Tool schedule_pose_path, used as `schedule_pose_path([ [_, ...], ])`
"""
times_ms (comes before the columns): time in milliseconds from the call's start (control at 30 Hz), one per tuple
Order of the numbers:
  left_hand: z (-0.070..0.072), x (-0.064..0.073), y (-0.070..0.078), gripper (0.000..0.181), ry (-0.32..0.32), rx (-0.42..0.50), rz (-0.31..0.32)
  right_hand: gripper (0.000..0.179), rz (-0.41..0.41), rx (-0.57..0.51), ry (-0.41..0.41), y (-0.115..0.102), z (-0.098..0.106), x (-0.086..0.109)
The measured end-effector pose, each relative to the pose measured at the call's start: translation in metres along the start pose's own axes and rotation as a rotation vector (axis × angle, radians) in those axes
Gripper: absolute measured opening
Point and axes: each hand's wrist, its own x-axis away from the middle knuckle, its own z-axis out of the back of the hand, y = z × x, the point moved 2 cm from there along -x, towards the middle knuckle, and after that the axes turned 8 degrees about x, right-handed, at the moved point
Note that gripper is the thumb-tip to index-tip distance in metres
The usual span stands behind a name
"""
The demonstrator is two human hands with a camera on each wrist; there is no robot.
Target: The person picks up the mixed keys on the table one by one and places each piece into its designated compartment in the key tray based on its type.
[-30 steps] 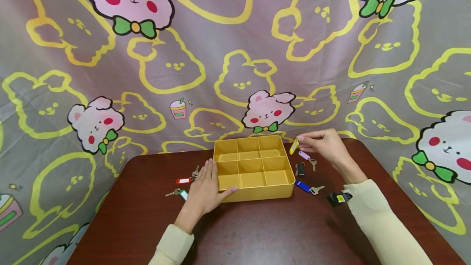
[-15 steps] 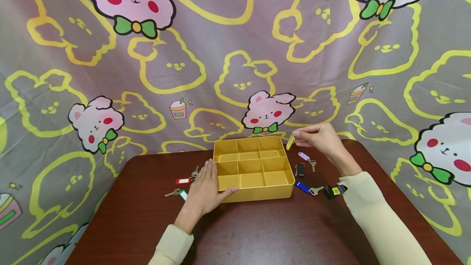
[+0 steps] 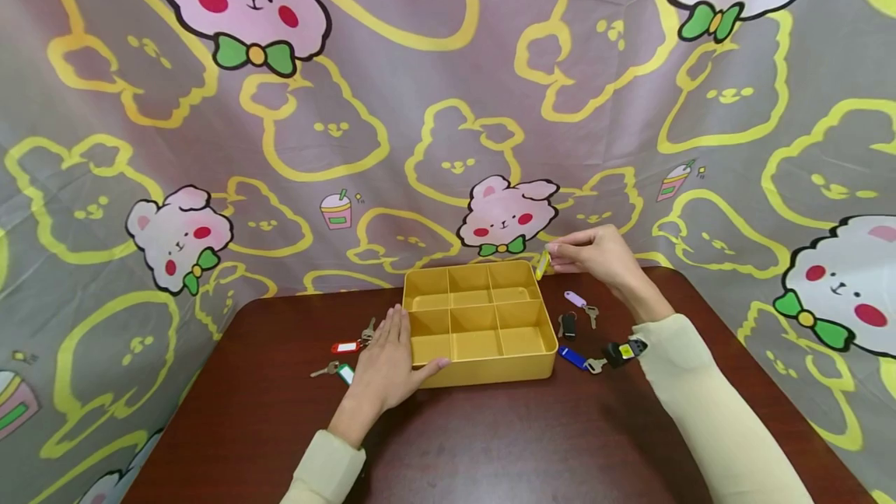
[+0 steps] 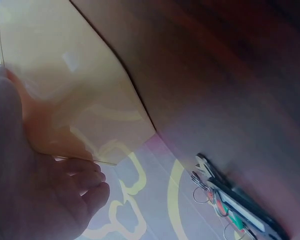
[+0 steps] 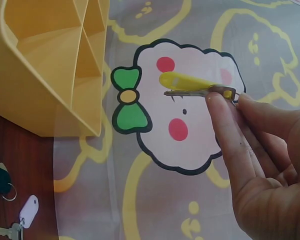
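A yellow box divided into six-like rows of compartments sits on the table. My left hand rests against its left side, fingers straight and the thumb lying along the front wall. Beyond the box's back right corner, my right hand pinches a key with a yellow tag between thumb and fingers. The tag hangs close to the box's right rim, above table height. In the right wrist view the key lies alongside the tag, pointing toward the box.
Right of the box lie a key with a lilac tag, one with a black fob and one with a blue tag. To the left are keys with red and green tags. A patterned curtain hangs behind.
My right hand has moved left and slightly up, bringing the yellow-tagged key from right of the box to its back right rim. The left hand stays against the box.
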Motion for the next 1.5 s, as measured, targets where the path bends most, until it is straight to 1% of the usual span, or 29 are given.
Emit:
schedule_pose_path([
  [200, 0.000, 0.000, -0.002, 0.125, -0.001, -0.001, -0.005, 0.039, -0.023, -0.011, -0.012, -0.001, -0.005, -0.008],
  [333, 0.000, 0.000, -0.002, 0.124, -0.005, -0.006, 0.001, 0.038, -0.044, 0.012, -0.013, 0.000, -0.008, -0.012],
  [433, 0.000, 0.000, 0.000, 0.124, 0.003, 0.004, -0.003, 0.037, -0.062, 0.031, -0.015, 0.001, -0.010, -0.015],
  [633, 0.000, 0.000, 0.000, 0.124, 0.022, 0.005, -0.007, 0.037, -0.083, 0.033, -0.019, 0.002, -0.013, -0.023],
  [767, -0.001, 0.000, -0.001, 0.124, 0.018, 0.008, -0.003, 0.039, -0.093, 0.030, -0.024, 0.001, -0.016, -0.028],
  [867, -0.002, 0.001, -0.001, 0.124, 0.006, 0.009, -0.003, 0.038, -0.115, 0.026, -0.023, 0.000, -0.019, -0.030],
  [967, -0.001, 0.001, -0.001, 0.124, 0.009, 0.002, -0.007, 0.036, -0.130, 0.031, -0.020, -0.001, -0.022, -0.032],
  [1100, 0.000, 0.000, -0.001, 0.125, 0.000, -0.014, 0.001, 0.035, -0.124, 0.054, -0.017, -0.002, -0.024, -0.036],
  [1200, 0.000, 0.000, -0.001, 0.125, -0.004, -0.010, 0.005, 0.035, -0.122, 0.068, -0.016, -0.002, -0.026, -0.038],
  [1267, 0.000, 0.000, -0.001, 0.125, 0.001, 0.001, 0.002, 0.035, -0.124, 0.067, -0.017, -0.002, -0.028, -0.040],
  [1400, 0.000, 0.000, 0.000, 0.125, -0.022, -0.002, 0.014, 0.034, -0.120, 0.063, -0.021, 0.000, -0.030, -0.044],
  [1500, 0.001, 0.001, 0.001, 0.126, -0.025, 0.002, 0.017, 0.033, -0.113, 0.067, -0.025, 0.001, -0.031, -0.047],
])
